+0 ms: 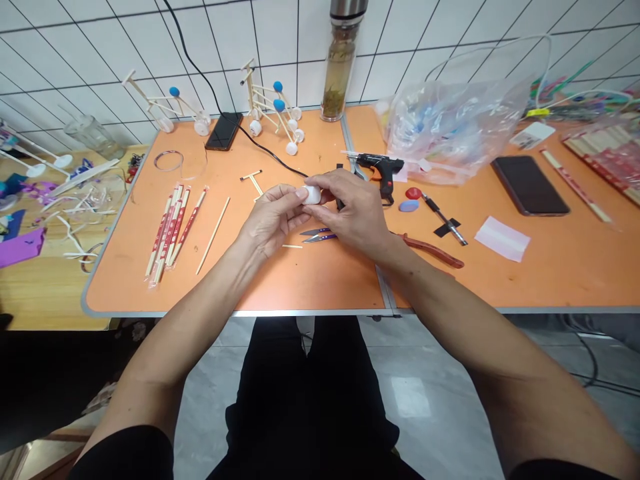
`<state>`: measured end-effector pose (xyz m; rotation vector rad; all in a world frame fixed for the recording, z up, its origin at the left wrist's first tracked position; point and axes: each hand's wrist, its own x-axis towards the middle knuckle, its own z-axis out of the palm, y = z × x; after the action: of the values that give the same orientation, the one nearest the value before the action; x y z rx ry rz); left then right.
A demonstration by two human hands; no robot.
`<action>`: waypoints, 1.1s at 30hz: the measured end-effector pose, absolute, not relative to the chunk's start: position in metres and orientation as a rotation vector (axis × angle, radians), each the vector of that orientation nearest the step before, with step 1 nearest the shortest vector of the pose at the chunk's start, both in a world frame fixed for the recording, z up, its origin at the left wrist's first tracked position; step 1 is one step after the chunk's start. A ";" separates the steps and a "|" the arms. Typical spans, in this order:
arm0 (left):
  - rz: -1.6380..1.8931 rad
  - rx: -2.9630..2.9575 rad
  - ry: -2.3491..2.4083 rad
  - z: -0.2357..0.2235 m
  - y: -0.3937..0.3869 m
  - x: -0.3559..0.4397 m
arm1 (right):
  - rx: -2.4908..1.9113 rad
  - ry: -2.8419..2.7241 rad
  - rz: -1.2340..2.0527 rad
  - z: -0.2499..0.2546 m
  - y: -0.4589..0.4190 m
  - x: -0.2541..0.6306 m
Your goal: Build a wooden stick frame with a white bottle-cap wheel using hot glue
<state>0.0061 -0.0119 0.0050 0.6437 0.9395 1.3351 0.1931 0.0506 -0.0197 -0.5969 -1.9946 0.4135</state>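
Between the fingertips of both hands is a small white rounded lump (313, 195), held above the orange table; its material is unclear. My left hand (273, 217) pinches it from the left, thumb on top. From the right, my right hand (353, 207) closes on its other side, fingers partly hiding it. Under the right hand lie scissors (320, 237) with the blades pointing left. A black glue gun (383, 170) rests just beyond that hand. Left of the left hand lie a bare wooden stick (213, 235) and a small T-shaped stick piece (254, 180).
Wrapped chopsticks (170, 230) lie at left. Stick models (273, 107) with white wheels and blue balls stand behind, near a phone (224, 131) and a tea bottle (336, 73). Rightward are red-handled pliers (433, 250), a pen (445, 219), another phone (530, 185) and a plastic bag (450, 133).
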 end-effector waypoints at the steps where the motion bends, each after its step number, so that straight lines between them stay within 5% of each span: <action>1: 1.323 0.642 0.949 0.006 -0.012 0.006 | -0.605 -1.999 0.450 -0.019 0.051 0.193; 16: 1.212 0.641 1.024 0.017 -0.015 0.004 | -0.649 -1.800 1.092 -0.011 0.058 0.194; 33: 1.153 0.637 1.097 0.024 -0.016 0.004 | -0.665 -1.835 1.127 -0.010 0.058 0.195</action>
<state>0.0037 -0.0156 0.0237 0.6373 1.0971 1.1533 0.1948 0.0575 -0.0101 -0.6649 -1.8350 1.1269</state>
